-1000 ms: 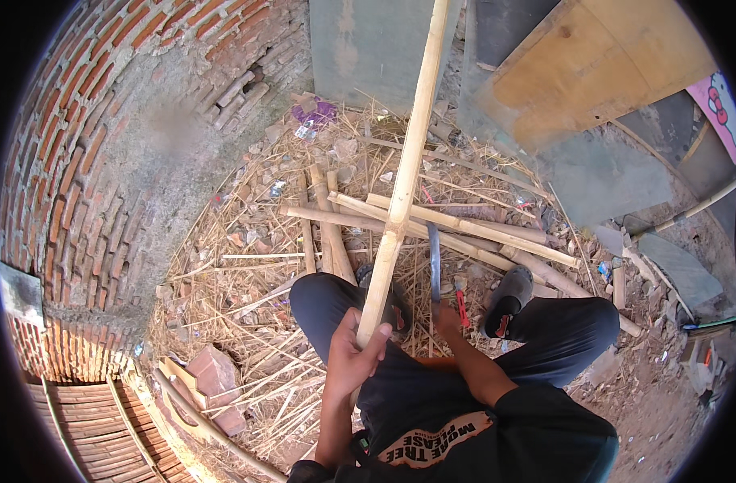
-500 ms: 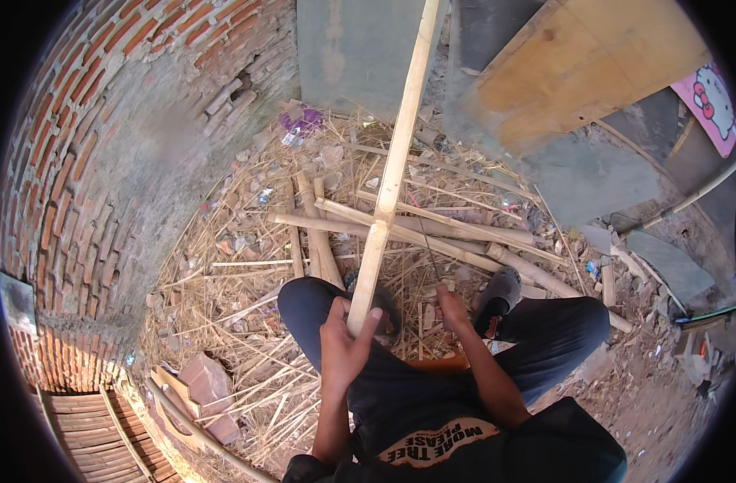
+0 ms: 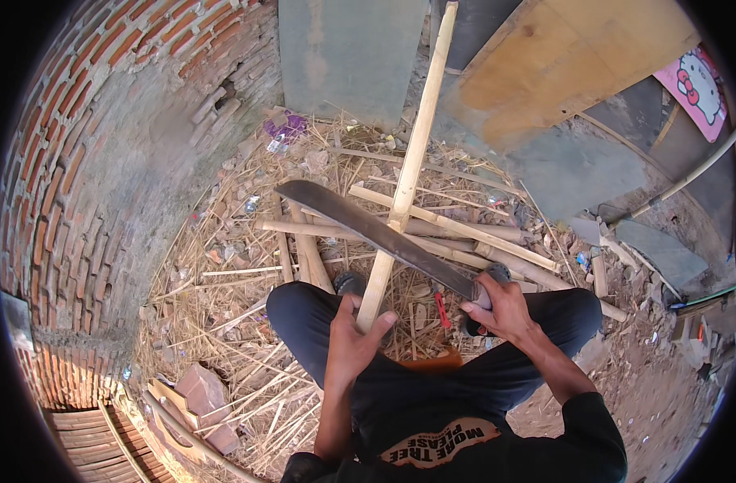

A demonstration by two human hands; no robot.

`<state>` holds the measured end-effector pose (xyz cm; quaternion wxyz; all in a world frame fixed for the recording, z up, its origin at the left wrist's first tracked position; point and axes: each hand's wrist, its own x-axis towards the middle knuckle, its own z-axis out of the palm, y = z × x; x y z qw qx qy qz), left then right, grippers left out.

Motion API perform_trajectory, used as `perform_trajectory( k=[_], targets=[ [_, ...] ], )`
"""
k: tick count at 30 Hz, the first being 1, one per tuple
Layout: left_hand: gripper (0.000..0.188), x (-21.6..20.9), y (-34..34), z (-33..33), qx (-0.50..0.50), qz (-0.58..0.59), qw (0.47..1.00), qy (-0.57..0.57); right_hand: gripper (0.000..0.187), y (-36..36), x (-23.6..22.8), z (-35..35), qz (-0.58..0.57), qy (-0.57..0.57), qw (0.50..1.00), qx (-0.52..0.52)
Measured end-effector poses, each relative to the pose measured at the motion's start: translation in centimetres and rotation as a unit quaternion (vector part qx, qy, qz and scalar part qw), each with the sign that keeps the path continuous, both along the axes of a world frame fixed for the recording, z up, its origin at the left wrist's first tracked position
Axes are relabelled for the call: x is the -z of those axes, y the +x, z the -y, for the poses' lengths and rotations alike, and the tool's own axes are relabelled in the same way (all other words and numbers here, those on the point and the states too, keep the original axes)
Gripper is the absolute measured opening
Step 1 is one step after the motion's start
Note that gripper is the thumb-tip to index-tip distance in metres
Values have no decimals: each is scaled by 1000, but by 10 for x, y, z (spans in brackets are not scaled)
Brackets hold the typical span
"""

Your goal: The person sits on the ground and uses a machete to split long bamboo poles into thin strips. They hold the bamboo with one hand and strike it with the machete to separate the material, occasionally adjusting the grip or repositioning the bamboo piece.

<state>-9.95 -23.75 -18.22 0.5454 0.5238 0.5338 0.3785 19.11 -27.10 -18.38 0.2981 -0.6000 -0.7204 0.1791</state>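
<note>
My left hand [image 3: 355, 342] grips the near end of a long split bamboo strip [image 3: 413, 161], its thumb along one side. The strip points away from me over the bamboo on the ground. My right hand [image 3: 506, 307] is closed round the handle of a machete [image 3: 368, 229]. The broad dark blade slants up to the left and crosses over the strip near its node; whether it touches cannot be told. Beneath, between my feet, lies a small red object [image 3: 442, 311].
Several bamboo poles and split pieces [image 3: 496, 243] lie crossed ahead of my feet, among straw-like shavings and rubble. A brick wall [image 3: 70, 201] rises at left. Sheet panels [image 3: 577, 56] lean at the back. Cardboard [image 3: 211, 394] lies lower left.
The machete has swung from an edge-on, hardly visible position up and across the bamboo strip, blade now broadside. My right hand has moved right and slightly up; the left keeps its hold.
</note>
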Motion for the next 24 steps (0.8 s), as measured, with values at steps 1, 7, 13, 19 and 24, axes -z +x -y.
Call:
perform_trajectory(
  k=[1,7,13,19,24],
  targets=[
    [31,5,2,2,7,42,999,5,49,-1,-3,-4,43,2,998,-34],
    [28,-14,3,15,61,84,992,-77,54,-16,2,-29,97,27,990,-98],
    [30,-9,-4,19,64,42,995,-62,55,-7,7,-57,143,39,986,-75],
    [39,-3,-9,23,54,55,989,-128,56,-5,17,-62,179,84,977,-83],
    [38,-6,-10,25,50,100,976,-189,53,-16,0,-54,185,20,980,-71]
  ],
)
